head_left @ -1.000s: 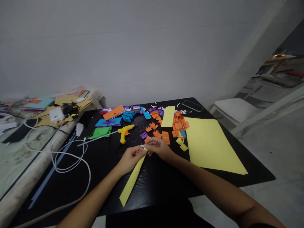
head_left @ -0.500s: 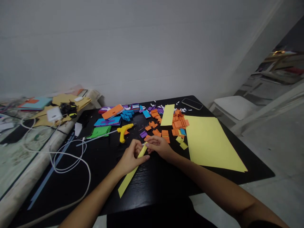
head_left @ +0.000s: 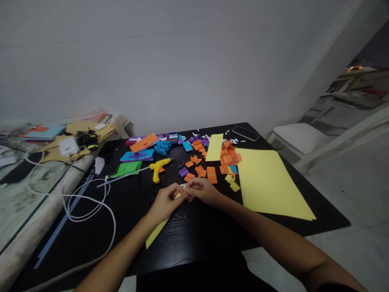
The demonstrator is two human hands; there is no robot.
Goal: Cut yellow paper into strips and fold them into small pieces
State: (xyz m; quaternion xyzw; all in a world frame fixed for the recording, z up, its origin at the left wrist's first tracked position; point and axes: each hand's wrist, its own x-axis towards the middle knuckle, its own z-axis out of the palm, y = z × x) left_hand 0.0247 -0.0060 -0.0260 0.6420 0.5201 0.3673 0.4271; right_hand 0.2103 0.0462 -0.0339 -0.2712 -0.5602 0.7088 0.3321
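Note:
A narrow yellow paper strip [head_left: 157, 233] slants from near the table's front edge up to my fingers. My left hand [head_left: 166, 202] is closed on it, thumb on top, and covers its middle. Against its upper end, my right hand [head_left: 204, 192] pinches with thumb and fingertips, touching my left fingertips. Just beyond my hands lie orange paper pieces [head_left: 212, 175] and a purple piece [head_left: 183, 172]. A yellow glue gun [head_left: 158, 168] rests to the left of them. Large yellow sheets [head_left: 270, 182] lie to the right.
Another yellow strip [head_left: 214, 147] lies over the orange pieces. Green [head_left: 129, 168] and blue [head_left: 138, 155] papers are at the back left. A white cable [head_left: 114, 223] loops across the left side. A phone [head_left: 246, 133] lies at the back right, near a white chair [head_left: 299, 137].
My left hand has moved slightly up and its thumb has drawn in toward my right fingertips. The strip's lower end has shifted left, and less of the strip shows between my hands.

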